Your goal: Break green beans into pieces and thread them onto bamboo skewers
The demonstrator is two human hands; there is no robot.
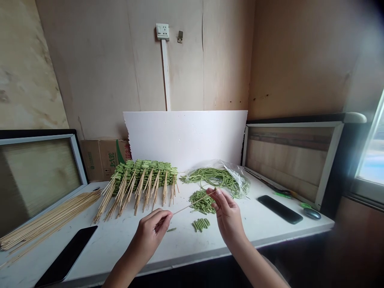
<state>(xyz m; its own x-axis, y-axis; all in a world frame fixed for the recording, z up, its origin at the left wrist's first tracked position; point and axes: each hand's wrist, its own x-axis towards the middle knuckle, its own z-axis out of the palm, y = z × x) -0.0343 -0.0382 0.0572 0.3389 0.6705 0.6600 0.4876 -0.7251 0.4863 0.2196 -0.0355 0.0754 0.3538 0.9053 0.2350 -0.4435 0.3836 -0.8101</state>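
Head view: a thin wooden skewer (188, 207) is held above the counter (183, 250), slanting up from left to right across the near side of the heap of cut green beans (198, 205), which serves as landmark here. The left hand (152, 230), to the left of the heap and nearer the viewer, has its fingers pinching the skewer's lower part. The right hand (226, 214), at the heap's right edge, has its fingertips pressed together around the other end; whether a bean piece sits in that pinch is too small to tell. Just in front of the heap lies a row of bean pieces (201, 225), with one single piece (171, 229) to its left. Behind the heap, long green beans (211, 176) lie partly in a clear plastic bag (238, 174). Left of the heap rises a stack of threaded bean skewers (147, 170), bare ends towards the viewer; farther left are a bundle of bare skewers (51, 216) and a dark phone (67, 256). Well right of the heap rest another phone (280, 209) and a computer mouse (312, 213)
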